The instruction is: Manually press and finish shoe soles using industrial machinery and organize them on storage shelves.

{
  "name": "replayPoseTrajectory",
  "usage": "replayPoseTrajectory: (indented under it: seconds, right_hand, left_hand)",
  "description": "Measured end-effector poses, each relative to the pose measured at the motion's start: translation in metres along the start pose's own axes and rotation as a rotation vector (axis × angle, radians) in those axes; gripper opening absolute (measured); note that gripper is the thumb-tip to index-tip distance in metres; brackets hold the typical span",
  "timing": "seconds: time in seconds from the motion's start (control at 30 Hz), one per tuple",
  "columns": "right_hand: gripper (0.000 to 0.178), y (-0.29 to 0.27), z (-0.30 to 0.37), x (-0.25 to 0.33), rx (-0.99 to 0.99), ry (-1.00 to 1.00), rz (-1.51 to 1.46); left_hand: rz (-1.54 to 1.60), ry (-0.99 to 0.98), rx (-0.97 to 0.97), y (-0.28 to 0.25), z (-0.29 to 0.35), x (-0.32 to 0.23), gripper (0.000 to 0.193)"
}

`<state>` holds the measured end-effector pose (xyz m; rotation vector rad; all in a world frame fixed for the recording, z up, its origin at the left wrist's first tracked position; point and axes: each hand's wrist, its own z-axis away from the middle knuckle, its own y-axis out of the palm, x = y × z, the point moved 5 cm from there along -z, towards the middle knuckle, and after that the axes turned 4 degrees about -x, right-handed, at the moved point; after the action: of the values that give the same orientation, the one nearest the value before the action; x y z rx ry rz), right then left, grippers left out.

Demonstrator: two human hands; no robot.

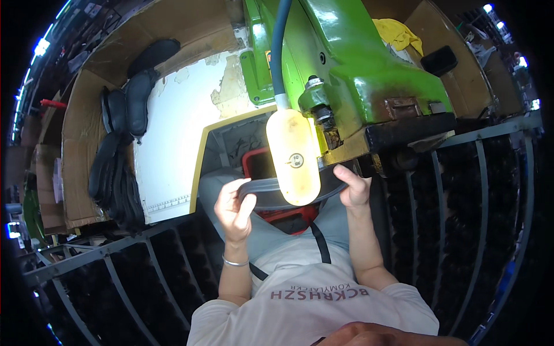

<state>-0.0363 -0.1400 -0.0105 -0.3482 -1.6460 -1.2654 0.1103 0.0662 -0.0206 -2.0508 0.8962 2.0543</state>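
Note:
A curved black shoe sole spans the space between my hands, its edge turned toward me. My left hand grips its left end between thumb and fingers. At the other end, my right hand is closed on it, thumb on top, close below the head of a green machine. A pale yellow oblong lamp hangs in front of the sole and hides its middle. Where the sole meets the machine cannot be made out.
Several black soles lie piled on the white worktop at left, inside cardboard walls. A yellow cloth and a black piece lie at the back right. Metal rails flank me. Something red shows below the sole.

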Motion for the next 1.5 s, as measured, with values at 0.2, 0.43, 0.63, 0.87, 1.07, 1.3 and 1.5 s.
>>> replayPoseTrajectory:
  seconds: [0.2,0.43,0.63,0.87,1.07,1.3,1.5]
  right_hand:
    - [0.032,0.019,0.001,-0.004,0.151,-0.044,0.23]
    - [0.029,0.028,0.004,0.005,0.206,-0.059,0.229]
    - [0.036,0.02,0.002,0.016,0.162,-0.149,0.228]
    - [0.038,0.027,0.003,0.003,0.191,-0.132,0.342]
    - [0.051,-0.013,0.037,-0.017,-0.05,-0.074,0.307]
    - [0.041,-0.106,0.124,-0.028,-0.097,0.336,0.111]
    - [0.027,-0.085,0.055,0.047,-0.086,0.071,0.278]
  left_hand:
    - [-0.146,-0.196,0.3,-0.013,0.014,0.004,0.028]
    - [-0.614,0.03,0.558,0.066,0.008,-0.011,0.03]
    - [-0.512,-0.034,0.508,0.086,0.01,0.015,0.023]
    - [-0.222,-0.097,0.069,0.075,0.039,0.039,0.02]
    - [-0.422,0.15,0.21,0.117,0.005,0.019,0.009]
    - [-0.491,0.172,0.101,0.102,0.018,0.043,0.008]
    - [-0.182,0.015,0.027,0.083,0.018,0.049,0.021]
